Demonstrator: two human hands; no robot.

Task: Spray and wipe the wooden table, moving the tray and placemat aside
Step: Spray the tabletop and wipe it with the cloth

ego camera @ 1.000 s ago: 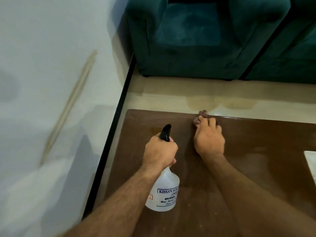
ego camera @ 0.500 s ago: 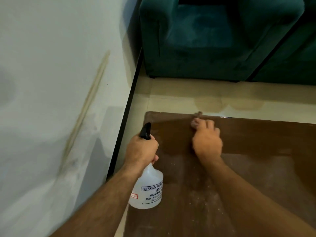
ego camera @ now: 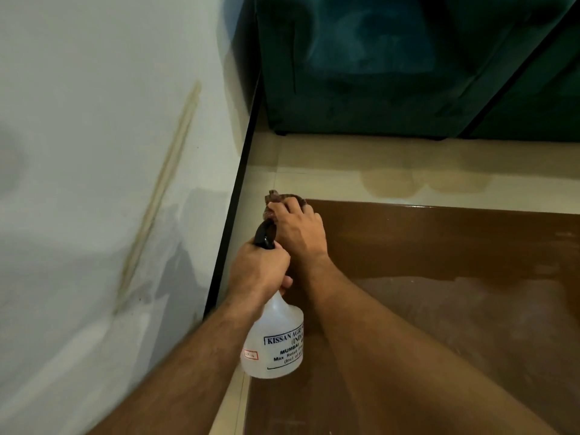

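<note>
Spray bottle (ego camera: 272, 340) is gripped at the neck by the left hand (ego camera: 259, 271), black nozzle (ego camera: 265, 235) sticking out above the fist; bottle is held over the table's left edge. Cloth (ego camera: 273, 197) is pressed under the right hand (ego camera: 298, 229), fingers curled over it, at the far-left corner of the wooden table (ego camera: 439, 277). A wet sheen is seen along the far strip.
</note>
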